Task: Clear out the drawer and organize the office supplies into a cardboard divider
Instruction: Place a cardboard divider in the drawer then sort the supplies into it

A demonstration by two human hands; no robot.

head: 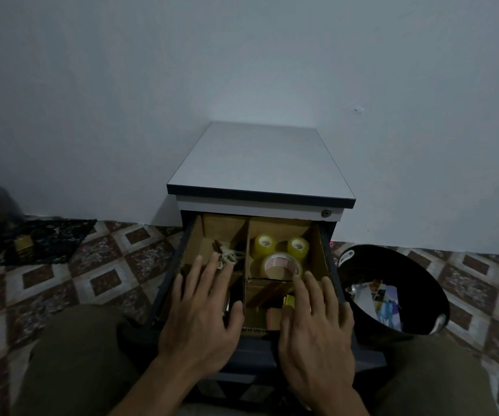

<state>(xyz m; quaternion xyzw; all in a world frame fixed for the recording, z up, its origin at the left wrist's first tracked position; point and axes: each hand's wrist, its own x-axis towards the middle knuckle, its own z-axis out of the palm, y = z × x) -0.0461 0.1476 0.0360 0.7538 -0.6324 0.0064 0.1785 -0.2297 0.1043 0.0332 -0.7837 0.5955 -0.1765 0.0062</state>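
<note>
1. Plain grey-white wall (242,55) fills the upper half of the view; below it runs a floor (62,280) of brown and cream diamond-patterned tiles.
2. Against the wall stands a small cabinet (260,163) with a pale top and dark edging, its top drawer (167,283) pulled out toward the person.
3. Inside the drawer sits a cardboard divider (246,235) that splits it into compartments.
4. The rear right compartment holds three tape rolls (281,264): two yellowish ones upright at the back, a larger one in front.
5. The rear left compartment holds a bundle of cord (227,256).
6. A black bin (392,265) with papers inside stands on the floor just right of the cabinet.
7. The left hand (203,313) lies palm down over the left front compartments, fingers spread and straight, tips near the cord, gripping nothing.
8. The right hand (317,322) lies palm down over the right front compartment, fingers loosely spread, empty, index tip close to the large roll.
</note>
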